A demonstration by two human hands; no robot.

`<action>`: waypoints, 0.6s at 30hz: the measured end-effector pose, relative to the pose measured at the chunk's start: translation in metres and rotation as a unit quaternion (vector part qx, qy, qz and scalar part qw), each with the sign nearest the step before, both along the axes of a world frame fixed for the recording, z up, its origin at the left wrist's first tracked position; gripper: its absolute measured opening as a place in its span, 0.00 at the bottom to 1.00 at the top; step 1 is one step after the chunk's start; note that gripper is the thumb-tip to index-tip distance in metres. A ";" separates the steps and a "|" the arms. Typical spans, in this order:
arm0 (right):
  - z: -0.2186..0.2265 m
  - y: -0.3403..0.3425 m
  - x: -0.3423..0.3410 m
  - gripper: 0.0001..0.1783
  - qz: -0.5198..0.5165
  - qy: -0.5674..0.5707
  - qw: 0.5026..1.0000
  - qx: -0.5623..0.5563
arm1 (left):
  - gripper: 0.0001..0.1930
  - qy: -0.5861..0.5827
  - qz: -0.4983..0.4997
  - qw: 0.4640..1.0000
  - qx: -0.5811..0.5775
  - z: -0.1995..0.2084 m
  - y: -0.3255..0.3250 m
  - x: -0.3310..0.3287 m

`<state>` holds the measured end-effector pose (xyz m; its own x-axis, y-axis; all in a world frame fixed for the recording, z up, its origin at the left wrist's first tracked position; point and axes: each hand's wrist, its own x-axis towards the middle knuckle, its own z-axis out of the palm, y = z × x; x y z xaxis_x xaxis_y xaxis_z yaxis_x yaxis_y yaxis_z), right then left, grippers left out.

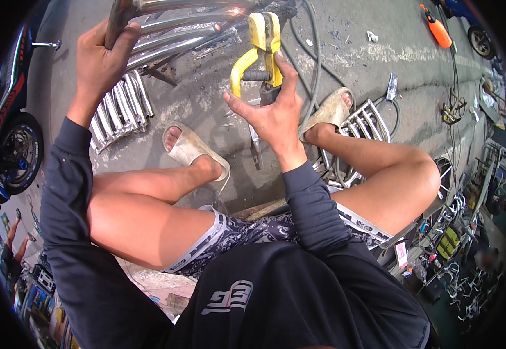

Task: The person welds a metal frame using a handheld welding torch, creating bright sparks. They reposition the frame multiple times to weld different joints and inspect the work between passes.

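Note:
My left hand (104,55) is closed round the end of a shiny metal tube frame (174,26) at the upper left. Several bent tubes run from it to the right, and a bright spot shows on one of them. At the top middle, my right hand (273,119) grips a yellow spring clamp (241,68), thumb on one handle and index finger along the other. A dark ribbed coil spans its two handles. Its jaws point up, close to the tubes' right ends; whether they touch the frame I cannot tell.
Polished tube racks (122,107) lie on the concrete left of my feet, with another rack (364,125) by my right foot. Grey cables (315,49) cross the floor. Motorcycles stand at both sides; an orange bottle (437,30) and metal scrap lie to the right.

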<state>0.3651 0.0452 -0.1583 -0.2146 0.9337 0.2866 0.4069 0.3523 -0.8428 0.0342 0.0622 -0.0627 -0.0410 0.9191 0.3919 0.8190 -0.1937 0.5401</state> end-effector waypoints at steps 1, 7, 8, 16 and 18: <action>0.001 0.000 0.000 0.58 0.000 0.002 1.000 -0.007 | 0.19 0.001 0.000 1.000 -0.002 0.000 0.000 -0.001; 0.003 0.001 -0.002 0.58 -0.006 -0.010 1.000 -0.018 | 0.18 -0.009 -0.005 1.000 0.002 -0.003 -0.001 -0.003; 0.004 0.001 -0.003 0.58 -0.008 -0.012 1.000 -0.023 | 0.17 -0.014 -0.005 1.000 0.001 -0.003 -0.001 -0.003; 0.006 0.002 -0.006 0.58 -0.004 -0.003 0.999 -0.035 | 0.18 0.002 -0.003 1.000 -0.002 -0.002 -0.002 -0.004; 0.005 0.002 -0.006 0.58 -0.005 -0.003 0.999 -0.037 | 0.18 0.000 -0.006 1.000 0.010 -0.003 -0.001 -0.005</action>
